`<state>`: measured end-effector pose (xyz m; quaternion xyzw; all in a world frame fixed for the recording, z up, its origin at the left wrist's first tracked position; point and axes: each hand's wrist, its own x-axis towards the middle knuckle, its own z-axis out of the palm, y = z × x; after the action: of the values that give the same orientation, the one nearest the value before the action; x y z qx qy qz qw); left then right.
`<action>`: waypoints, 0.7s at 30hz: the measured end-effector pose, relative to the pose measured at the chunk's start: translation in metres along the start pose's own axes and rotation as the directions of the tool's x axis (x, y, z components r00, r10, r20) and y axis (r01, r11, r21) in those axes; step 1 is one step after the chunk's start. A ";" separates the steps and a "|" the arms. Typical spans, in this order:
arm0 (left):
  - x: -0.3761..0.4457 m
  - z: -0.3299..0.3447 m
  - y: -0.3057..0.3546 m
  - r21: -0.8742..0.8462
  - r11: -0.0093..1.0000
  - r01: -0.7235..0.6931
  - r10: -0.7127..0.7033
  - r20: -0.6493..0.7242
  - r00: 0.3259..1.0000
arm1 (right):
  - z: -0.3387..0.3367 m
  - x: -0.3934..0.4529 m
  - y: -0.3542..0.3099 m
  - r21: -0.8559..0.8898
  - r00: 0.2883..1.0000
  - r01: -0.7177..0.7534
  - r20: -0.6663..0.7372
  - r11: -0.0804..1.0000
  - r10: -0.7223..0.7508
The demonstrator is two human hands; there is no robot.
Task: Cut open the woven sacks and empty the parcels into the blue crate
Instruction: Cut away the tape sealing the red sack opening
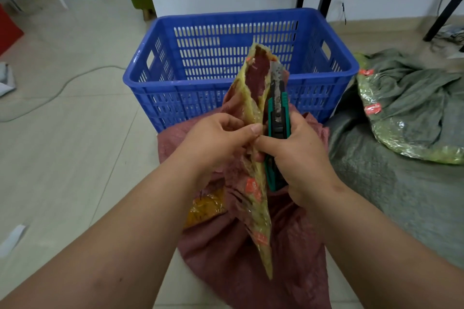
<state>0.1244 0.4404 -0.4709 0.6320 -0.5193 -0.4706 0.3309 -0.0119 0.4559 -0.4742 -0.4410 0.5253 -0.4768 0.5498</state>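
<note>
Where the two hands meet over the red woven sack [251, 266], hard to tell how far the cut has gone: fingers and taped seam overlap. Left hand [216, 143] closed in a pinch on the taped flap [253, 98], a yellowish strip of packing tape with orange marks standing up from the sack mouth. Right hand [298, 155] wrapped around the green utility knife [276, 128], thumb pointing left along the handle, blade up and lying against the flap's right edge; blade surface stained or rusty, tip partly lost against the tape. Under both hands, the red sack slumped on the floor [75, 158], its near end cut off by the bottom of the view; contents hidden, except a yellow-orange plastic patch [206, 208] showing at a fold on its left, nature unclear. Just beyond the sack, touching or nearly touching its far edge, the blue crate [238, 22], slatted walls, upright; visible inside shows no parcels, though its floor is mostly blocked by the raised flap and near wall. Right of the crate, a grey-green woven sack [414, 98] lying crumpled with clear tape bands, running out of view at the right. Far left, a pale cable [62, 85] on the tiles.
</note>
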 end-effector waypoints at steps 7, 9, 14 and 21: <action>0.002 0.005 0.005 -0.207 0.977 0.060 -0.057 0.021 0.998 | -0.008 0.003 -0.001 0.016 1.000 -0.020 -0.006 1.000 0.020; 0.002 0.005 0.005 -0.258 0.960 0.106 -0.091 0.070 0.993 | -0.010 0.003 -0.002 0.013 1.000 -0.025 -0.019 1.000 0.025; 0.003 0.003 0.003 -0.388 0.898 0.207 -0.120 0.236 0.964 | -0.011 0.004 -0.002 0.011 0.999 -0.024 -0.022 1.000 0.024; 0.008 0.002 -0.006 -0.409 0.889 0.207 -0.159 0.149 0.976 | -0.010 0.005 -0.001 -0.060 1.000 0.001 -0.027 0.998 -0.003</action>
<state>0.1251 0.4347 -0.4789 0.5644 -0.3609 -0.6352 0.3845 -0.0222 0.4515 -0.4750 -0.4511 0.5463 -0.4674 0.5287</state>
